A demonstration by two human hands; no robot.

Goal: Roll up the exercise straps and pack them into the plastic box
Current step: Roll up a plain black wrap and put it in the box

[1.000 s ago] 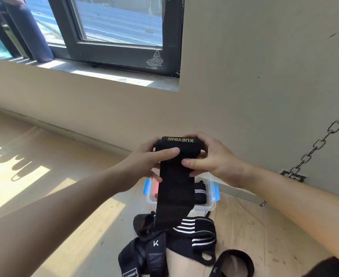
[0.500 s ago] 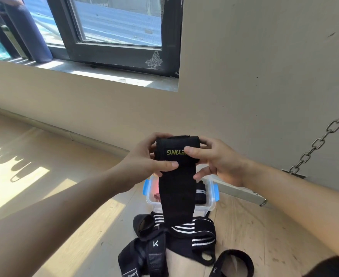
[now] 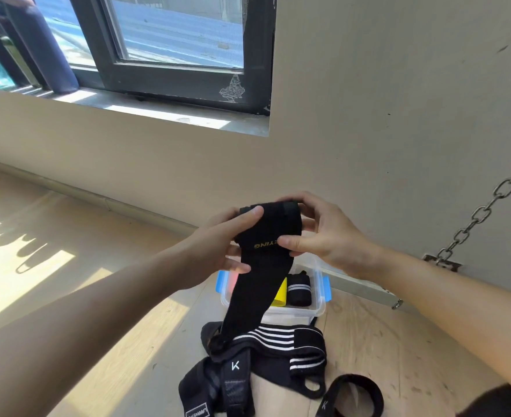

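While both hands are raised above the plastic box (image 3: 282, 316), the left hand (image 3: 218, 245) and the right hand (image 3: 331, 236) grip the partly rolled upper end of a black strap (image 3: 266, 266) between them. Left hand: one digit lies across the upper front of the roll, and the others curl around its near side. Right hand: the thumb presses the front face beside gold lettering, and the fingers curl over the top and far side.

The unrolled tail hangs down across the box opening. Its lower end meets the pile of straps (image 3: 278, 347) on the floor just in front of the box.

Inside the box stand a rolled striped strap (image 3: 298, 288) and, touching it, a yellow item (image 3: 279, 293). A black loop (image 3: 350, 395) lies in front of the box, to its right. A metal chain (image 3: 474, 218) hangs well to the right of the box.
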